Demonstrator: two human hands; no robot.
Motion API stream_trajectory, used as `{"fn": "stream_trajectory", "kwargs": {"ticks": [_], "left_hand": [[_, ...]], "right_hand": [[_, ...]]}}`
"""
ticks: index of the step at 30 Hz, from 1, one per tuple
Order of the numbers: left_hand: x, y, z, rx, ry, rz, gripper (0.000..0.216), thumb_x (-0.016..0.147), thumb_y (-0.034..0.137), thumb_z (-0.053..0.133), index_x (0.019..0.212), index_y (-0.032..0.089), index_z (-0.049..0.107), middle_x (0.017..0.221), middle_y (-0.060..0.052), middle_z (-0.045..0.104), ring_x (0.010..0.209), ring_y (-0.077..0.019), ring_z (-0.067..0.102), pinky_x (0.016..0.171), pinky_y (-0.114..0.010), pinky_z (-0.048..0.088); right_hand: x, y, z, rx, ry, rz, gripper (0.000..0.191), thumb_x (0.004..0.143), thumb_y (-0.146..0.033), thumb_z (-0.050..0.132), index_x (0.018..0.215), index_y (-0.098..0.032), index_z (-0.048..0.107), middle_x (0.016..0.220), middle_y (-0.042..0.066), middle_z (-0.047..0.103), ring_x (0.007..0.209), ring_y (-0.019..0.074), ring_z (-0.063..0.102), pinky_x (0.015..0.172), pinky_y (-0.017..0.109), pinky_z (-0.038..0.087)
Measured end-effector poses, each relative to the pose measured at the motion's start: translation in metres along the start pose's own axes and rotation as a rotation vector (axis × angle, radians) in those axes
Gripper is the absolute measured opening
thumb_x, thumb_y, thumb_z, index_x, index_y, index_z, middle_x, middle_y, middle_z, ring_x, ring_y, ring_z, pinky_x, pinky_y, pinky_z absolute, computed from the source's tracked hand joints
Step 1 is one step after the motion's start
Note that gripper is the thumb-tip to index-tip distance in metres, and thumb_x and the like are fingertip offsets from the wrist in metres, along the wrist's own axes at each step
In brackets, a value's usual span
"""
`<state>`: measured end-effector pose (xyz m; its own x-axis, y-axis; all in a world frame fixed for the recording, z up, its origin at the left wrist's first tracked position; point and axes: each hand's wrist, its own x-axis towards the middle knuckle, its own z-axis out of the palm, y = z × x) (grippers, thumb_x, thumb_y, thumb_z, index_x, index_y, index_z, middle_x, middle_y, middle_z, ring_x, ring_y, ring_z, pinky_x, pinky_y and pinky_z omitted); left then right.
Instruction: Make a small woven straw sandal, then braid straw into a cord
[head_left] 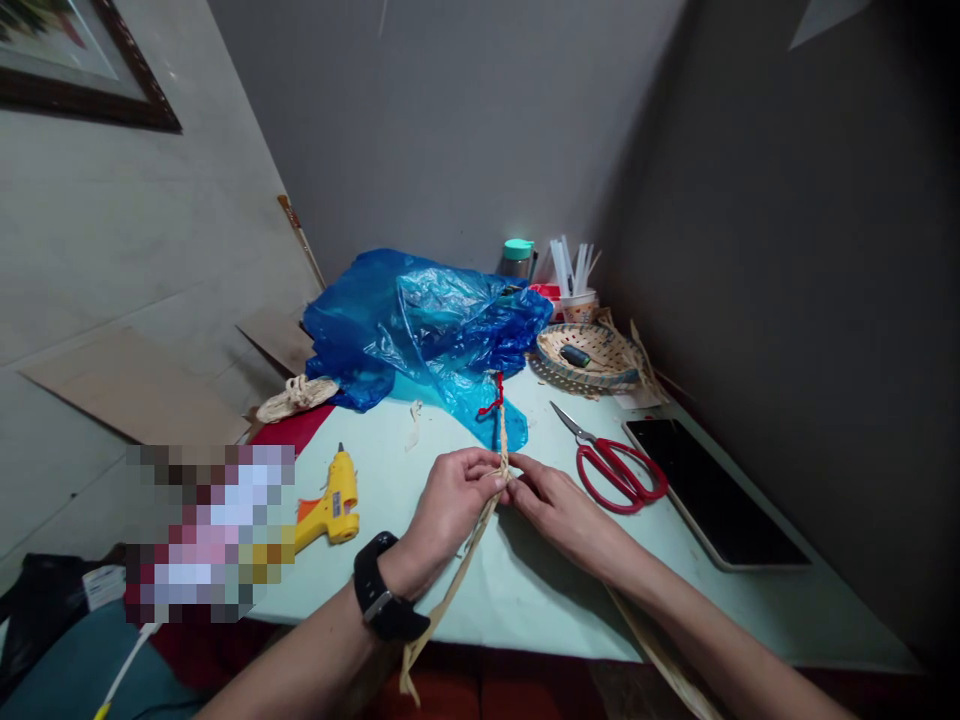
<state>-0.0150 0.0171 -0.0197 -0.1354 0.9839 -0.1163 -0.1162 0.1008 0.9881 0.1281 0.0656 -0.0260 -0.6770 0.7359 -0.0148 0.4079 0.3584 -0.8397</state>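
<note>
A pale straw-like braid (503, 432) runs away from me down the middle of the table, its far end tied with a red cord (498, 395). My left hand (461, 495), with a black watch on the wrist, pinches the near end of the braid. Opposite it, my right hand (547, 500) has its fingers closed on the same spot. One loose strand (457, 585) trails from the braid past my left wrist. Another strand (652, 650) hangs beneath my right forearm over the table's front edge.
Red-handled scissors (619, 470) and a black tablet (712, 490) lie on the right. A yellow glue gun (337, 500) is on the left. Behind are a crumpled blue plastic bag (420, 320), a woven basket (600, 345) holding a dark thread spool, and a cup of white sticks (579, 305).
</note>
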Motion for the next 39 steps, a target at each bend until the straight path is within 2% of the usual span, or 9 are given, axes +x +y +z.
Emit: {"fn": "stream_trajectory", "kwargs": {"ticks": [5, 10, 13, 16, 20, 25, 29, 34, 39], "left_hand": [[-0.002, -0.003, -0.004, 0.208, 0.007, 0.066, 0.009, 0.076, 0.016, 0.059, 0.084, 0.013, 0.062, 0.073, -0.005, 0.070, 0.065, -0.0156, 0.064, 0.063, -0.026, 0.049], [-0.006, 0.001, -0.006, 0.564, 0.027, 0.193, 0.012, 0.083, 0.018, 0.050, 0.082, 0.017, 0.062, 0.073, -0.004, 0.069, 0.065, -0.0167, 0.066, 0.062, -0.026, 0.047], [-0.010, 0.006, -0.004, 0.784, 0.052, 0.246, 0.016, 0.084, 0.015, 0.046, 0.081, 0.018, 0.062, 0.069, -0.003, 0.067, 0.061, -0.0156, 0.062, 0.059, -0.025, 0.042], [-0.013, 0.009, -0.001, 0.939, 0.059, 0.304, 0.017, 0.084, 0.012, 0.044, 0.082, 0.019, 0.060, 0.067, -0.002, 0.065, 0.060, -0.0158, 0.059, 0.058, -0.025, 0.038], [-0.017, 0.007, 0.001, 0.989, 0.049, 0.336, 0.018, 0.087, 0.012, 0.041, 0.082, 0.020, 0.057, 0.067, -0.002, 0.064, 0.061, -0.0164, 0.058, 0.057, -0.026, 0.036], [-0.020, 0.010, -0.002, 1.062, 0.043, 0.358, 0.022, 0.091, 0.016, 0.039, 0.085, 0.021, 0.059, 0.075, -0.005, 0.069, 0.068, -0.0201, 0.063, 0.058, -0.029, 0.036], [-0.026, 0.015, 0.001, 1.180, 0.053, 0.357, 0.024, 0.090, 0.016, 0.042, 0.078, 0.020, 0.061, 0.072, -0.005, 0.069, 0.067, -0.0218, 0.064, 0.060, -0.032, 0.038], [-0.046, 0.012, 0.018, 1.391, 0.069, 0.544, 0.020, 0.083, 0.009, 0.044, 0.092, 0.013, 0.063, 0.083, -0.008, 0.067, 0.076, -0.0243, 0.063, 0.063, -0.035, 0.048], [-0.058, 0.011, 0.035, 1.537, 0.043, 0.755, 0.019, 0.081, 0.006, 0.048, 0.094, 0.006, 0.061, 0.082, -0.011, 0.066, 0.075, -0.0242, 0.061, 0.058, -0.034, 0.052]], "right_hand": [[-0.003, -0.003, -0.003, -0.114, -0.066, -0.067, 0.030, 0.097, -0.035, 0.033, 0.110, -0.020, 0.057, 0.082, 0.004, 0.065, 0.071, 0.0183, 0.058, 0.065, 0.027, 0.037], [-0.004, -0.006, -0.005, -0.220, -0.101, -0.076, 0.026, 0.095, -0.023, 0.032, 0.108, -0.020, 0.054, 0.074, 0.002, 0.060, 0.061, 0.0162, 0.051, 0.058, 0.026, 0.032], [-0.003, -0.005, -0.004, -0.177, -0.093, -0.100, 0.029, 0.092, -0.017, 0.032, 0.109, -0.020, 0.055, 0.079, 0.002, 0.062, 0.067, 0.0170, 0.055, 0.063, 0.027, 0.035], [0.000, -0.001, -0.001, -0.050, -0.054, -0.107, 0.028, 0.094, -0.024, 0.032, 0.101, -0.019, 0.058, 0.087, 0.004, 0.065, 0.077, 0.0188, 0.058, 0.073, 0.028, 0.038], [0.003, 0.004, 0.004, 0.012, 0.030, -0.063, 0.037, 0.094, -0.040, 0.032, 0.080, -0.018, 0.058, 0.078, 0.005, 0.064, 0.072, 0.0206, 0.056, 0.071, 0.030, 0.039], [0.004, 0.003, 0.004, -0.036, 0.075, -0.049, 0.040, 0.092, -0.042, 0.035, 0.069, -0.018, 0.056, 0.060, 0.002, 0.057, 0.058, 0.0177, 0.047, 0.058, 0.029, 0.034], [0.004, 0.003, 0.002, 0.054, 0.063, -0.051, 0.043, 0.092, -0.045, 0.040, 0.063, -0.018, 0.056, 0.055, 0.002, 0.057, 0.054, 0.0169, 0.048, 0.056, 0.029, 0.034], [0.004, 0.013, 0.001, 0.335, 0.072, -0.009, 0.038, 0.083, -0.051, 0.057, 0.080, -0.016, 0.071, 0.080, 0.008, 0.070, 0.086, 0.0288, 0.063, 0.078, 0.038, 0.047], [0.004, 0.016, 0.000, 0.523, 0.089, 0.098, 0.044, 0.072, -0.054, 0.071, 0.095, -0.017, 0.075, 0.102, 0.011, 0.072, 0.105, 0.0336, 0.061, 0.099, 0.045, 0.042]]}}
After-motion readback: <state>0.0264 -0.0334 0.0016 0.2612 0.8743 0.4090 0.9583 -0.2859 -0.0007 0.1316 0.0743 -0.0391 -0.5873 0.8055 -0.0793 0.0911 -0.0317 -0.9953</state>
